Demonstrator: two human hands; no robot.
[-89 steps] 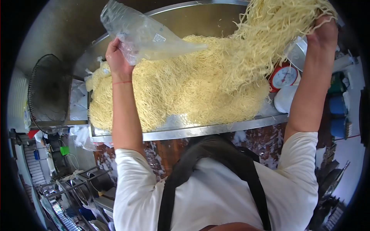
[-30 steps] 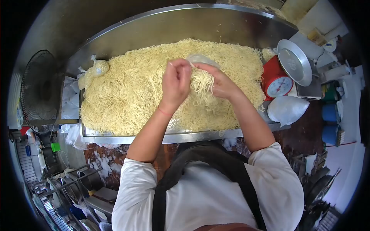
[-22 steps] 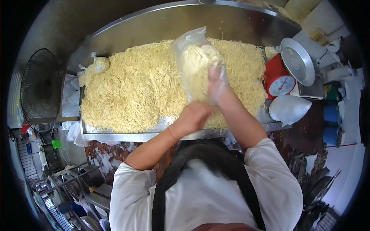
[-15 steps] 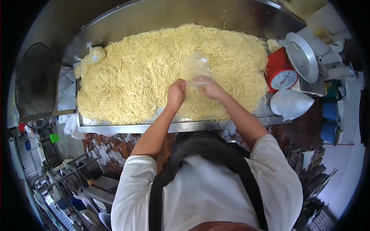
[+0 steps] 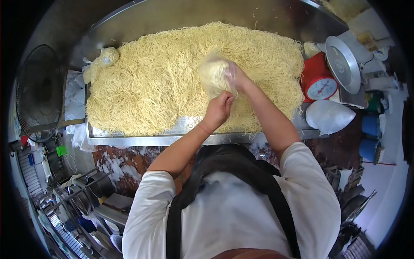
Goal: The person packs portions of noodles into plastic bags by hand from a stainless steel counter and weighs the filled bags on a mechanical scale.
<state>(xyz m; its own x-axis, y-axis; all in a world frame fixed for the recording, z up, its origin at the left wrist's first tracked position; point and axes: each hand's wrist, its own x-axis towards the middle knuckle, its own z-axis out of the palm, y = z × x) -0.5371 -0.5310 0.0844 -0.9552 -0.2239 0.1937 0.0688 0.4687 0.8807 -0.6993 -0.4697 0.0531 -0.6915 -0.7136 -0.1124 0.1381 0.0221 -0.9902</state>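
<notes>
A thin clear bag [image 5: 212, 78] is held by both hands above the middle of the noodles [image 5: 151, 82], which are heaped in a metal tray [image 5: 164, 141]. Some pale noodles seem to be inside the bag, but the view is blurred there, so the amt. cannot be told.

By the L hand [image 5: 218, 111] the near end of the bag appears to be pinched, w/ thumb and fingers drawn together on the film. The R hand [image 5: 238, 77] is placed at the far right side of the bag; its fingers are partly covered by film, and whether they are apart or closed cannot be told.

Re. handling: the bag is judged light and limp, prob. a bit slippery if damp, and easily torn by a sharp pull. Its contents are judged soft and shifting, w/ no firm shape, so the weight may sag to one side. A hold is best taken at the gathered edge, w/ the load supported from below by a flat palm; hard squeezing should be avoided, b/c the strands may be crushed.

At the right end a red scale [image 5: 314, 77] w/ a round pan [image 5: 343, 64] is seen, and a white bag [image 5: 330, 116] is placed just beside it. At the left end a knotted bag [image 5: 108, 57] is set against the heap.
</notes>
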